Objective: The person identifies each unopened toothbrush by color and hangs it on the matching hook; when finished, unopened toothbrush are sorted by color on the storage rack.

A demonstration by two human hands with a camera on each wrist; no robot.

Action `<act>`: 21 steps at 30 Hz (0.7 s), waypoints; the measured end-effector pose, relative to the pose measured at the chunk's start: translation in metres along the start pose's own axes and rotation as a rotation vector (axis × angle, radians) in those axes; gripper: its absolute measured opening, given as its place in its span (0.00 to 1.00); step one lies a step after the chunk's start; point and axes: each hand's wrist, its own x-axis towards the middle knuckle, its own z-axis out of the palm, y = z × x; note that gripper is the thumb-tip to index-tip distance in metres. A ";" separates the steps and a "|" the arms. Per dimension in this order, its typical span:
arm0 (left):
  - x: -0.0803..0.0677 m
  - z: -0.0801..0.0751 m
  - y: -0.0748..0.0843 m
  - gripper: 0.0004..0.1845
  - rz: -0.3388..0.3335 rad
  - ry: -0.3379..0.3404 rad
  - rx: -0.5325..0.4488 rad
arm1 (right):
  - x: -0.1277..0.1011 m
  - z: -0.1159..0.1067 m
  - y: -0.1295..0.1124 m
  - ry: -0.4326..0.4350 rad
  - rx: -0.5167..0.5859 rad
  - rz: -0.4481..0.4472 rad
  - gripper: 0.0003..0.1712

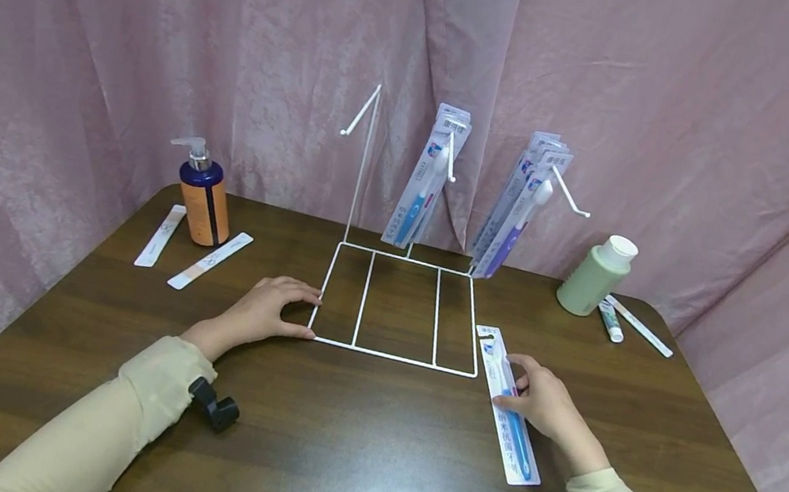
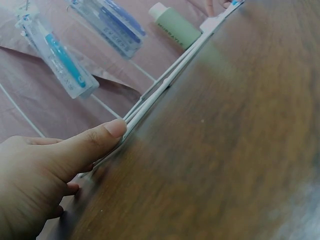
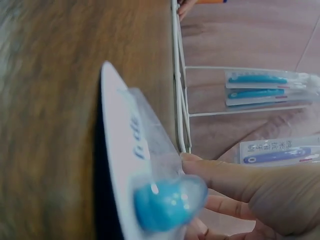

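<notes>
A white wire display rack (image 1: 394, 356) stands on the table with three upright hooks. My left hand (image 1: 272, 309) touches its front left corner, thumb and fingers spread apart; in the left wrist view the thumb (image 2: 95, 145) lies on the wire. To the right of the rack, my right hand (image 1: 543, 397) grips a blue packaged toothbrush (image 1: 518, 444) by its sides. The right wrist view shows the pack (image 3: 117, 130) tilted, close to the camera. Packaged toothbrushes hang from the middle hook (image 1: 417, 190) and the right hook (image 1: 516, 213). The left hook (image 1: 360, 113) carries nothing.
An orange pump bottle (image 1: 205, 203) stands back left beside two slim white packets (image 1: 211, 261). Back right, a green bottle (image 1: 594, 278) leans at a tilt near a small tube (image 1: 611, 322) and a slim packet (image 1: 640, 327). A pink curtain (image 1: 300, 56) hangs behind the table.
</notes>
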 end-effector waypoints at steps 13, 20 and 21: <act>0.000 0.000 0.000 0.29 0.016 0.012 0.005 | -0.009 -0.009 0.006 0.049 0.106 -0.018 0.37; 0.000 0.001 -0.001 0.29 0.014 0.021 0.014 | -0.018 -0.032 0.001 0.144 0.104 -0.054 0.33; 0.000 0.002 -0.001 0.30 0.014 0.023 0.015 | -0.019 -0.035 0.000 0.165 0.103 -0.065 0.33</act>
